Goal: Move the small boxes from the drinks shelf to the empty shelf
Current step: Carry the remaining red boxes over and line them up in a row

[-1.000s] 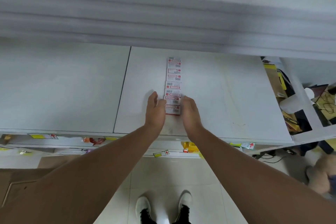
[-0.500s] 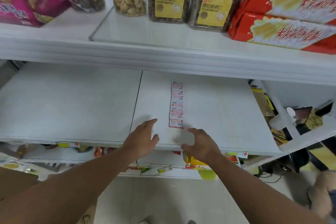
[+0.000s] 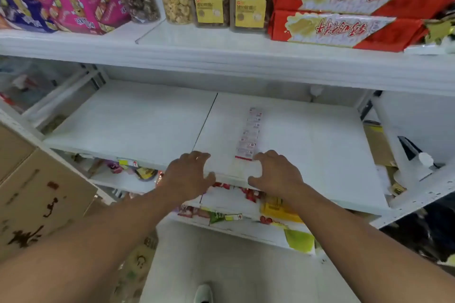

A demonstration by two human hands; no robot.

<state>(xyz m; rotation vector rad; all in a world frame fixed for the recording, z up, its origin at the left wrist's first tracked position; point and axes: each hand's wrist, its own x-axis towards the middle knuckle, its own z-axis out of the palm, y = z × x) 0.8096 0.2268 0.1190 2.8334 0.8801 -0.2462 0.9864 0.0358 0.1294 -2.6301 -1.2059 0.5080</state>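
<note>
A row of several small white boxes with red labels lies front to back on the white middle shelf. My left hand hovers at the shelf's front edge, left of the row, fingers loosely spread and holding nothing. My right hand is just right of the nearest box, fingers relaxed, empty, close to the box but apart from it. The drinks shelf is not in view.
The upper shelf carries snack jars, pink packets and red boxes. Lower shelves hold bright packets. A cardboard carton stands at the left. Clutter fills the rack at the right.
Both hands let go of the row of boxes and drew back to the shelf's front edge. My view tilted up, bringing the upper shelf's goods into sight.
</note>
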